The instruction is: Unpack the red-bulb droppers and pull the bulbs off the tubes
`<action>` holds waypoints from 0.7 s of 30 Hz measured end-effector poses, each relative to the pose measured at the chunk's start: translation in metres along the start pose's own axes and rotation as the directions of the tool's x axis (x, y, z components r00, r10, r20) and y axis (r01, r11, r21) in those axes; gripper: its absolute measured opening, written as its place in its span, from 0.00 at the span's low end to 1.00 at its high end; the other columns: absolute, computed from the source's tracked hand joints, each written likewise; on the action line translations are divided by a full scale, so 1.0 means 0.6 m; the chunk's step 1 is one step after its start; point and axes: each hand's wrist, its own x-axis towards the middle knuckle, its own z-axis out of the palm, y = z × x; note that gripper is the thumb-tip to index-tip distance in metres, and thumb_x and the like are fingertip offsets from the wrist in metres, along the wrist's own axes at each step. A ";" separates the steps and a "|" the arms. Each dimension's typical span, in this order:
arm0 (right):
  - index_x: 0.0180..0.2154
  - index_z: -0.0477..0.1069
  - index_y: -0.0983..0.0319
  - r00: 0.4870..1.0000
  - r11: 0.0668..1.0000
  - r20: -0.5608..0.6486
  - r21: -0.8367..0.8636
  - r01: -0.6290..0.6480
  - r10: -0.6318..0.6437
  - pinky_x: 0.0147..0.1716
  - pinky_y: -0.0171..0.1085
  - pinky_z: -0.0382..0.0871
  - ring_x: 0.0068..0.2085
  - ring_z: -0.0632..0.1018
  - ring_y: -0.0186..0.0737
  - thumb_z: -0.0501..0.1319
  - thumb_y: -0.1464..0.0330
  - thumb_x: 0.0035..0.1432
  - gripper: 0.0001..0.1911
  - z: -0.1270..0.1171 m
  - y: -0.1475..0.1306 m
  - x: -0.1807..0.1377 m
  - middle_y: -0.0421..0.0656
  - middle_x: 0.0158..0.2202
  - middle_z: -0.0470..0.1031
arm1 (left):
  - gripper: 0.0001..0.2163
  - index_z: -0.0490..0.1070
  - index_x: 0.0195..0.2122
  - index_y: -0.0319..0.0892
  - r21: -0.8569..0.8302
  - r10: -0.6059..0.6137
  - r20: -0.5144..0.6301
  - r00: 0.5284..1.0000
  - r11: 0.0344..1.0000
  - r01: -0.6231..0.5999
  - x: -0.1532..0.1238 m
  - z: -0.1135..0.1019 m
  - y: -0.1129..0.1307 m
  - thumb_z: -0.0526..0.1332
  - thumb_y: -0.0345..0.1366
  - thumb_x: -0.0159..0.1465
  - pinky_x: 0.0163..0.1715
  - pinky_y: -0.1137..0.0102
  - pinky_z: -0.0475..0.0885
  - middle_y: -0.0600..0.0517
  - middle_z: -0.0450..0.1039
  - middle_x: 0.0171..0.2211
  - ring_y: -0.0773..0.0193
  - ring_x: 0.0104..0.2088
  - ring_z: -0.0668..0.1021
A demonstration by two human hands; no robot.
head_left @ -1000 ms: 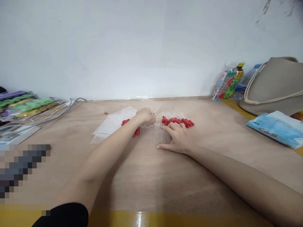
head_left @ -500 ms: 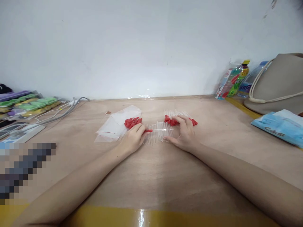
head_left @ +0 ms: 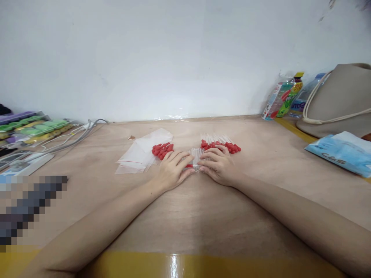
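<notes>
Clear plastic, thin and glossy: a batch of slim clear tubes (head_left: 195, 156) lies side by side on the pale wooden tabletop (head_left: 185, 220), squeezed into a short ribbed bundle at the middle of the view. One tube with a red end (head_left: 190, 166) lies crosswise along the bundle's near edge. The left hand (head_left: 173, 170) comes in from 7 o'clock, palm down, fingers curved and spread over the bundle's left side, grasping it. The right hand (head_left: 218, 166) comes in from 4 o'clock and mirrors it, fingers curled over the right side, so the tubes are clasped between both hands, fingertips nearly meeting. Both forearms are bare and rest low over the tabletop. At 11 o'clock from the left hand, just beside it, sits a small heap of matte red caps (head_left: 162, 149), rounded and stubby, partly on a stack of flat clear bags (head_left: 136, 156). At 12 o'clock from the right hand lies a fan of capped tubes (head_left: 220, 143), red ends toward the person
</notes>
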 end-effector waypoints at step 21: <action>0.43 0.70 0.62 0.974 0.949 -0.106 0.227 0.220 -0.201 0.54 0.44 0.64 0.48 0.73 0.38 0.56 0.72 0.58 0.11 0.018 0.009 -0.011 0.44 0.40 0.77 | 0.08 0.70 0.38 0.41 0.016 0.136 0.100 0.986 0.990 -0.139 0.011 -0.003 0.009 0.52 0.34 0.65 0.56 0.55 0.54 0.51 0.73 0.46 0.58 0.53 0.69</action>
